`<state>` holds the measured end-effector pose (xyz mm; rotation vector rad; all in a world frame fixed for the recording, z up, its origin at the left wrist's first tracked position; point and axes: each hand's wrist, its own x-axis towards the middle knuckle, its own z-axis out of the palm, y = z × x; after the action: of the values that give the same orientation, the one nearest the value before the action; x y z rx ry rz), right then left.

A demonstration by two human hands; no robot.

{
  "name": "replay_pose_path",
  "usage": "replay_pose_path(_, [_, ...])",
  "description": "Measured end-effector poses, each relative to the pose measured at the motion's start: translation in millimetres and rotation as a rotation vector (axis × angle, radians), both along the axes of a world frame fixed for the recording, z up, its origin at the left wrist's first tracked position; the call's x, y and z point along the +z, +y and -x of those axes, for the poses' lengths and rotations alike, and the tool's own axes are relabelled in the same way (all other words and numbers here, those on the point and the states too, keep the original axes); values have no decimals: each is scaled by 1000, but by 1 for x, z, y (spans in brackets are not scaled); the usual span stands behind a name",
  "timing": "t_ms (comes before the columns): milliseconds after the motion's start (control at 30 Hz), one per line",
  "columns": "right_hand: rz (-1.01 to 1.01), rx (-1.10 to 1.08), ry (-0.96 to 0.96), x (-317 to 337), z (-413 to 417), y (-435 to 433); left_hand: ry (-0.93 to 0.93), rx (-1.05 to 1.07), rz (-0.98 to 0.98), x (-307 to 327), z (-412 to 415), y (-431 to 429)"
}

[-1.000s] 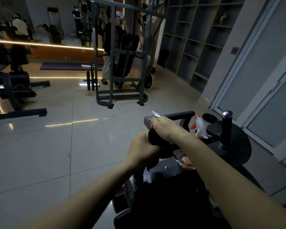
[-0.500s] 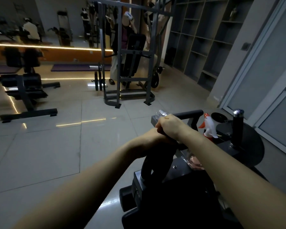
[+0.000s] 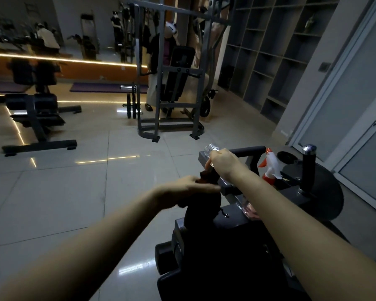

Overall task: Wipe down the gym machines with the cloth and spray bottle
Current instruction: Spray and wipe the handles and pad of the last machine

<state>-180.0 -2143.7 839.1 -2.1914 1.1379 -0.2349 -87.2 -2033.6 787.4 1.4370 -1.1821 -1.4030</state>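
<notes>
My left hand (image 3: 182, 190) grips a dark cloth (image 3: 204, 177) against the black padded handle (image 3: 202, 208) of the black gym machine (image 3: 226, 246) in front of me. Just above and to the right, my right hand (image 3: 223, 161) is curled round a clear plastic bottle (image 3: 211, 147); its end sticks out past my fingers. A white spray bottle (image 3: 272, 165) with an orange trigger stands on the machine, right of my right wrist, and neither hand touches it. My right forearm hides part of the machine's top.
A chrome-tipped black post (image 3: 308, 168) rises from a round black disc (image 3: 326, 192) on the right. A grey rack machine (image 3: 169, 88) with a person behind it stands ahead, a black bench (image 3: 35, 118) on the left, shelving (image 3: 269, 51) and glass doors (image 3: 360, 94) on the right.
My left hand has slid down and left, away from my right hand, with the cloth. My right hand keeps its hold. The view has shifted slightly.
</notes>
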Motion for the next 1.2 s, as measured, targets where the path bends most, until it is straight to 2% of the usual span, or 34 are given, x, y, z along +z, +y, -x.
replay_pose_path(67, [-7,-30,-32,1,1,3,253,-57,12,1,-5,-10])
replay_pose_path(133, [30,-41,-32,1,2,2,322,-56,57,-4,-1,-19])
replay_pose_path(200, [44,-63,-33,1,2,-2,186,39,82,-9,8,-23])
replay_pose_path(300, [55,-69,-70,-1,3,0,-90,420,156,-17,28,-21])
replay_pose_path(367, [71,-86,-72,0,4,5,-373,640,255,-27,46,-17])
replay_pose_path(433, [92,-105,-57,-2,6,9,-698,742,286,-39,56,-13])
replay_pose_path(467, [105,-111,-54,-4,6,9,-784,754,303,-42,55,-9])
replay_pose_path(533, [123,-102,-49,-5,5,8,-828,704,347,-47,51,-1])
replay_pose_path(600, [162,-95,-33,-9,5,3,-716,592,317,-51,40,6])
replay_pose_path(700, [184,-67,-1,-5,7,5,-209,261,55,-48,2,4])
replay_pose_path(800, [166,-72,-19,-3,5,4,118,-96,-98,-39,-21,-4])
replay_pose_path(900, [169,-66,-12,-3,6,3,262,-85,-85,-35,-10,-8])
replay_pose_path(967, [154,-84,-38,-4,6,3,172,36,13,-45,0,-11])
replay_pose_path(1067, [172,-78,-40,-6,4,5,-69,464,119,-60,24,-7])
replay_pose_path(1133, [219,-88,-35,-9,6,9,-331,736,228,-71,47,2])
replay_pose_path(1200, [233,-110,-86,-12,9,11,-579,792,311,-83,65,18])
